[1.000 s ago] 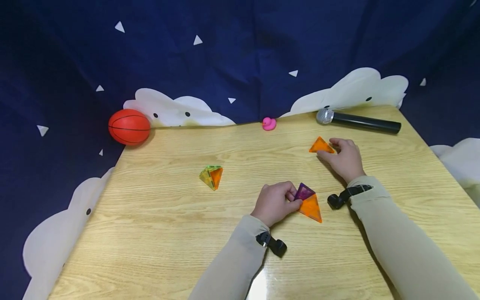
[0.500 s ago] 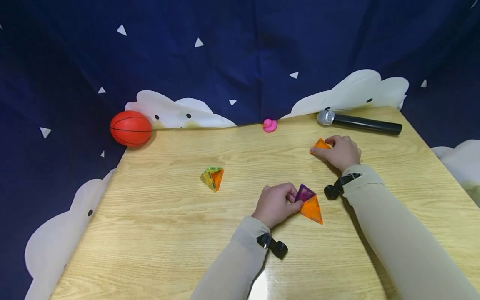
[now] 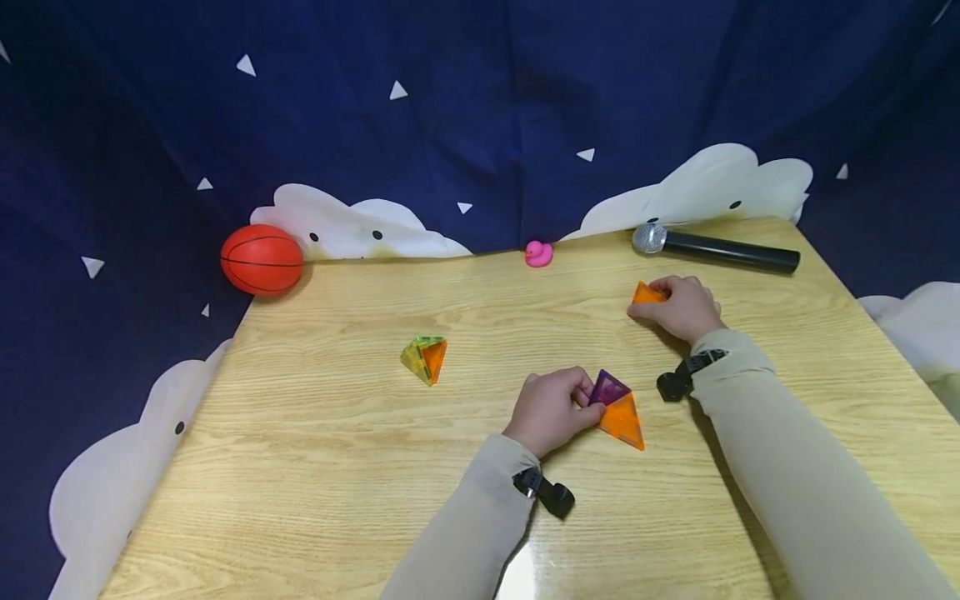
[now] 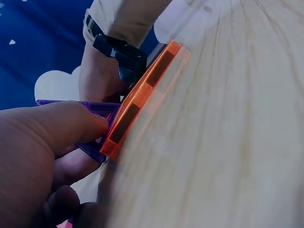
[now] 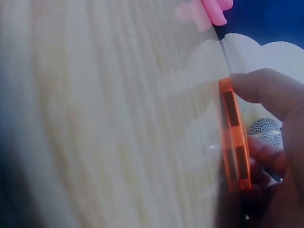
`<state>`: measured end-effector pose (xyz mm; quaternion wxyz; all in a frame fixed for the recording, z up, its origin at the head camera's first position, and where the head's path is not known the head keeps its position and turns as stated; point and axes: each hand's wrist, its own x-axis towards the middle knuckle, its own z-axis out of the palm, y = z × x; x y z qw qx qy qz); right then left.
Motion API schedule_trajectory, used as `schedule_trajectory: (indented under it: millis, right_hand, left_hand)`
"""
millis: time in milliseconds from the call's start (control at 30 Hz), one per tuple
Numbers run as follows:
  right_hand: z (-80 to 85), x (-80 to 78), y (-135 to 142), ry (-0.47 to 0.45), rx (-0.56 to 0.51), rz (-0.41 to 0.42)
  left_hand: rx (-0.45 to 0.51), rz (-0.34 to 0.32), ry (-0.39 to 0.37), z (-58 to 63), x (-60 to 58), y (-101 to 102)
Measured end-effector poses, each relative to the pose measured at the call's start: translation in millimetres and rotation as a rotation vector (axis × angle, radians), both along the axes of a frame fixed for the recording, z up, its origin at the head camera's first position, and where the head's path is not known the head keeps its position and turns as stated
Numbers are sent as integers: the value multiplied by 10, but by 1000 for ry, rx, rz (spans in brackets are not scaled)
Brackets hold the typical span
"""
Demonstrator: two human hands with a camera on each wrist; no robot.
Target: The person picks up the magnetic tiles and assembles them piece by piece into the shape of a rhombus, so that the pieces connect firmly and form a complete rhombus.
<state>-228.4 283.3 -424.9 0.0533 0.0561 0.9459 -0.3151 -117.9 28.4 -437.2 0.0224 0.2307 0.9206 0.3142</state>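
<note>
My left hand [image 3: 551, 408] pinches a purple triangular magnetic tile [image 3: 610, 387] between thumb and fingers. Edge to edge with it, an orange triangular magnetic tile [image 3: 622, 421] extends toward the front right; its magnet strips show dark in the left wrist view, low over the wood. Farther back on the right, my right hand [image 3: 682, 308] has thumb and fingers at the edges of a second orange triangular tile [image 3: 646, 294], pinching it. That tile [image 5: 233, 137] shows edge-on in the right wrist view, close to the tabletop, and the fingers partly cover it in the head view.
Left of my hands on the wooden table [image 3: 315, 467] stands a small yellow, green and orange tile shape [image 3: 425, 359]. Along the back edge are a red ball [image 3: 262, 259], a pink rubber duck [image 3: 537, 253] and a black microphone [image 3: 716, 248]. A dark blue curtain [image 3: 450, 108] hangs behind.
My right hand reached left over the orange tile and closed its fingers on it, then shifted slightly right and nearer with it. My left hand and its tiles have stayed in place.
</note>
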Motion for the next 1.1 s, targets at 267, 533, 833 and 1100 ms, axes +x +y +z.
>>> schedule_trajectory:
  millis: [267,533,833,1100]
  right_hand:
    - [39,29,24,-45,17,18]
    - [62,176,-2,-71,-52,-20]
    - [14,396,-12,-28,-130,-15]
    - [-34,576,-31,62,-186,-13]
  left_hand:
    - [5,-1,-13,-5,8,7]
    - [12,-2,-7,0,7,8]
    - [25,4,-10,2,8,-5]
    - [27,6,-20,14,10,-10]
